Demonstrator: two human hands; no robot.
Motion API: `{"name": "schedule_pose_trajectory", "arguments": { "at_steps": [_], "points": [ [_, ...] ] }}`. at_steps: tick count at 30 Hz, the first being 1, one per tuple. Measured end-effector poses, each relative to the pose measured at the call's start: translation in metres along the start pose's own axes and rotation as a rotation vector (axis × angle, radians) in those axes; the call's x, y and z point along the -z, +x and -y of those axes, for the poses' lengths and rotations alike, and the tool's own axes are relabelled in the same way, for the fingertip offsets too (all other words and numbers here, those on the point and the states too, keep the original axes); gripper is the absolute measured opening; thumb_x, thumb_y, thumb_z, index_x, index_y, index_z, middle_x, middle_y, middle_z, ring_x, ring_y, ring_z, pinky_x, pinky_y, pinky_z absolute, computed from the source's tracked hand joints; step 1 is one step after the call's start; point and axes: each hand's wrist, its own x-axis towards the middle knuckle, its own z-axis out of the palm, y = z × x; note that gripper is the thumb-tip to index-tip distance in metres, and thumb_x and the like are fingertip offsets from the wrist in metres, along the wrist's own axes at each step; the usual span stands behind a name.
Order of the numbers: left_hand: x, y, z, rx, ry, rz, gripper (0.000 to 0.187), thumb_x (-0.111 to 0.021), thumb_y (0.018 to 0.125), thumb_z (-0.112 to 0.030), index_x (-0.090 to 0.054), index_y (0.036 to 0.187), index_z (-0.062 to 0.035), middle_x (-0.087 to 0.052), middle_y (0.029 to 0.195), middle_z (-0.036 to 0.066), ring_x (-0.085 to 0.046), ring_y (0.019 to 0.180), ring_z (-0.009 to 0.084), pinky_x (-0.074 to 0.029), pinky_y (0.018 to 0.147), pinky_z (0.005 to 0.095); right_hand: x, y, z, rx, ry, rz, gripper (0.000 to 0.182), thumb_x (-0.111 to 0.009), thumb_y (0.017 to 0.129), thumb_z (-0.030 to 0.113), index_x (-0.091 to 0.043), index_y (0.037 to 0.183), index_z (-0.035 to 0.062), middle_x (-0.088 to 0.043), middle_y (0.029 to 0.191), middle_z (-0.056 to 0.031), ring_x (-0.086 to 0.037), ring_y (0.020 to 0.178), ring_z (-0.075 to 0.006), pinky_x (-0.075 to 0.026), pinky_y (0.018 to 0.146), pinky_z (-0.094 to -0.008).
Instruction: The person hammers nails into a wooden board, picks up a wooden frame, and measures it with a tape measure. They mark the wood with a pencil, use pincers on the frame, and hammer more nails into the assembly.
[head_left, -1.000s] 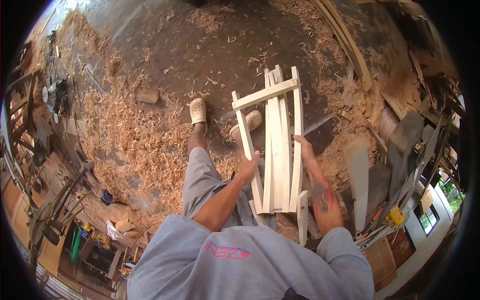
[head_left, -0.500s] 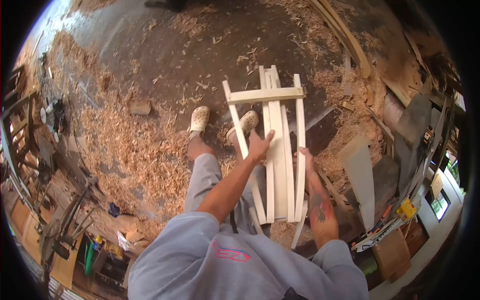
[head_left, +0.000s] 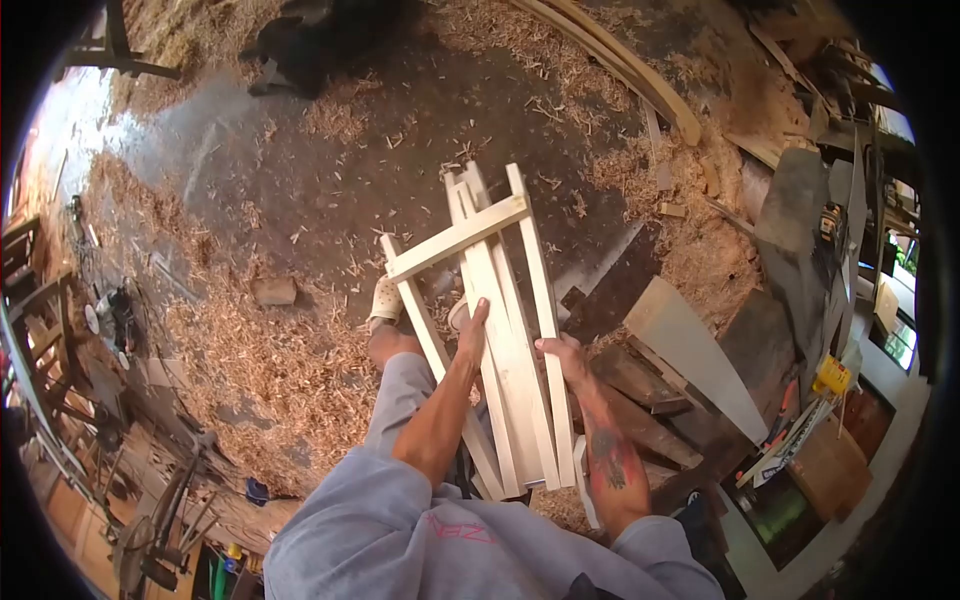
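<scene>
A pale, unpainted wooden frame (head_left: 455,240) leans in front of my body, with long side rails, inner slats and one crossbar near its far end. My left hand (head_left: 472,332) is closed on the edge of the inner slats, its thumb lying along the wood. Around the outer right rail my right hand (head_left: 565,357) is wrapped, with the thumb on top. The near end of the frame rests close to my shirt. Part of my left hand's fingers is hidden behind the slats. Beneath the frame, a cream clog (head_left: 386,299) shows on one foot.
Wood shavings (head_left: 250,370) cover much of the dark floor. A wooden block (head_left: 275,291) lies to the left. At right are a pale tapered board (head_left: 690,350), stacked planks (head_left: 640,400) and a yellow container (head_left: 831,375). Long curved timbers (head_left: 625,65) lie at the far side.
The frame has turned so its far end points more to the left, and both hands have moved with it, still holding on. The camera view has shifted too.
</scene>
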Motion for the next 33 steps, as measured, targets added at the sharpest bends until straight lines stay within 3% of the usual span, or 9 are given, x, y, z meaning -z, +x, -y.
{"name": "schedule_pose_trajectory", "arguments": {
  "at_steps": [4, 11, 12, 14, 21, 24, 29, 31, 33],
  "points": [
    [-0.013, -0.081, -0.072, 0.163, -0.363, 0.122, 0.063, -0.051, 0.099, -0.05, -0.048, 0.137, -0.0001, -0.063, 0.119, 0.018, -0.066, 0.101, 0.0296, -0.055, 0.091, 0.0424, -0.037, -0.043, 0.03, 0.107, -0.085, 0.102, 0.048, -0.068, 0.078, 0.03, -0.064, 0.11, -0.0053, -0.067, 0.099, -0.012, -0.062, 0.088, -0.0191, -0.048, 0.078, -0.0303],
    [-0.03, -0.173, -0.187, -0.01, -0.329, 0.251, 0.063, -0.046, 0.1, -0.051, -0.047, 0.137, -0.0003, -0.06, 0.125, 0.017, -0.062, 0.112, 0.0292, -0.047, 0.103, 0.0438, -0.097, -0.105, 0.071, 0.489, -0.174, 0.222, 0.067, -0.076, 0.073, 0.038, -0.06, 0.12, -0.0063, -0.068, 0.108, -0.0185, -0.065, 0.098, -0.0231, -0.05, 0.087, -0.0331],
    [-0.029, -0.176, -0.201, -0.156, -0.238, 0.165, 0.066, -0.045, 0.1, -0.053, -0.045, 0.138, 0.0, -0.058, 0.128, 0.017, -0.057, 0.118, 0.0289, -0.043, 0.107, 0.0431, -0.107, -0.119, 0.085, 0.502, -0.237, 0.215, 0.066, -0.077, 0.073, 0.038, -0.06, 0.12, -0.0059, -0.069, 0.108, -0.0188, -0.065, 0.097, -0.0232, -0.051, 0.086, -0.034],
    [-0.031, -0.189, -0.228, -0.362, -0.034, 0.153, 0.078, -0.047, 0.096, -0.06, -0.037, 0.143, 0.0011, -0.048, 0.14, 0.018, -0.044, 0.131, 0.0293, -0.032, 0.114, 0.0411, -0.121, -0.157, 0.112, 0.539, -0.326, 0.165, 0.071, -0.078, 0.071, 0.04, -0.059, 0.121, -0.0054, -0.068, 0.107, -0.0177, -0.066, 0.096, -0.023, -0.052, 0.085, -0.0345],
    [-0.128, -0.287, -0.338, -0.563, 0.072, 0.374, 0.086, -0.046, 0.093, -0.067, -0.026, 0.152, -0.0067, -0.035, 0.151, 0.015, -0.037, 0.136, 0.031, -0.031, 0.114, 0.0438, -0.151, -0.287, 0.17, 1.079, -0.402, -0.054, 0.061, -0.083, 0.07, 0.028, -0.058, 0.116, -0.0041, -0.068, 0.097, -0.0159, -0.065, 0.088, -0.0182, -0.052, 0.078, -0.0337],
    [-0.168, -0.314, -0.361, -0.827, 0.099, 0.439, 0.083, -0.045, 0.094, -0.068, -0.025, 0.152, -0.0113, -0.033, 0.15, 0.013, -0.036, 0.136, 0.0286, -0.033, 0.113, 0.0423, -0.149, -0.331, 0.171, 1.186, -0.403, -0.139, 0.059, -0.084, 0.07, 0.03, -0.059, 0.112, -0.002, -0.068, 0.091, -0.0147, -0.065, 0.084, -0.0168, -0.052, 0.075, -0.0341],
    [-0.224, -0.349, -0.384, -0.802, 0.131, 0.698, 0.083, -0.045, 0.094, -0.067, -0.027, 0.15, -0.0078, -0.036, 0.147, 0.013, -0.04, 0.133, 0.0279, -0.037, 0.11, 0.0417, -0.128, -0.371, 0.163, 1.296, -0.446, -0.35, 0.058, -0.085, 0.07, 0.035, -0.062, 0.11, 0.001, -0.068, 0.09, -0.0114, -0.065, 0.083, -0.0163, -0.052, 0.075, -0.0341],
    [-0.245, -0.346, -0.388, -0.827, 0.186, 0.789, 0.083, -0.047, 0.095, -0.065, -0.032, 0.147, -0.0024, -0.043, 0.142, 0.015, -0.045, 0.129, 0.0286, -0.04, 0.108, 0.0419, -0.116, -0.385, 0.168, 1.556, -0.477, -0.614, 0.057, -0.085, 0.071, 0.038, -0.063, 0.11, 0.0021, -0.069, 0.091, -0.0097, -0.067, 0.088, -0.0164, -0.052, 0.079, -0.033],
    [-0.265, -0.338, -0.388, -0.858, 0.242, 0.876, 0.085, -0.051, 0.093, -0.064, -0.034, 0.145, -0.0003, -0.045, 0.14, 0.015, -0.046, 0.128, 0.0287, -0.04, 0.108, 0.0421, -0.1, -0.41, 0.183, 1.628, -0.252, -0.626, 0.059, -0.083, 0.075, 0.036, -0.061, 0.119, 0.0028, -0.067, 0.105, -0.0089, -0.067, 0.097, -0.0182, -0.052, 0.088, -0.0335]
  ]
}}
